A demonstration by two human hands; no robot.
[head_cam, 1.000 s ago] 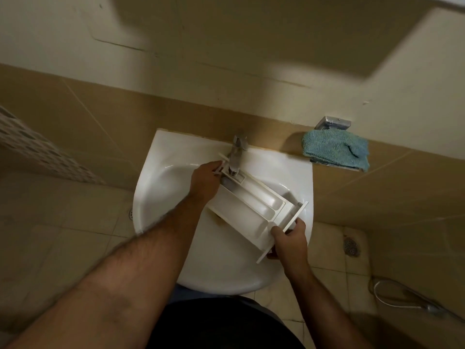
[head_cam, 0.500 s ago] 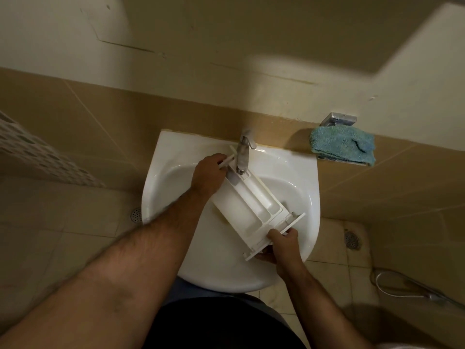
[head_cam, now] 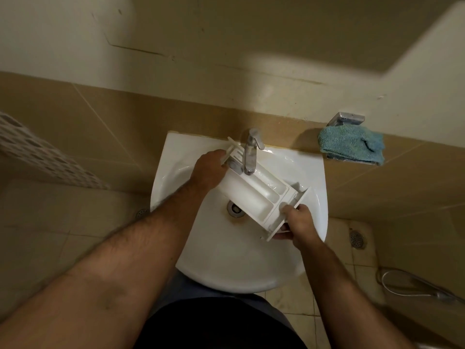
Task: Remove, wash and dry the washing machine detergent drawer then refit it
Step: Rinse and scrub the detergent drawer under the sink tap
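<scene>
A white detergent drawer [head_cam: 256, 195] with several long compartments lies slantwise over the white sink [head_cam: 191, 238], its open side up. Its rear end sits under the chrome tap [head_cam: 250, 153]. My left hand [head_cam: 208, 172] grips that rear end at the upper left. My right hand [head_cam: 298, 226] holds the drawer's front panel at the lower right, thumb on the inner side. I cannot tell whether water runs from the tap. The drain [head_cam: 235, 209] shows below the drawer.
A blue-green towel [head_cam: 352, 144] lies folded on a small metal wall shelf [head_cam: 348, 119] right of the sink. Beige tiled wall stands behind. A hand shower hose [head_cam: 412, 285] lies on the floor at the right, near a floor drain [head_cam: 357, 239].
The drawer has shifted up and right, so the sink drain now shows below it. Both hands kept their grip and moved with it.
</scene>
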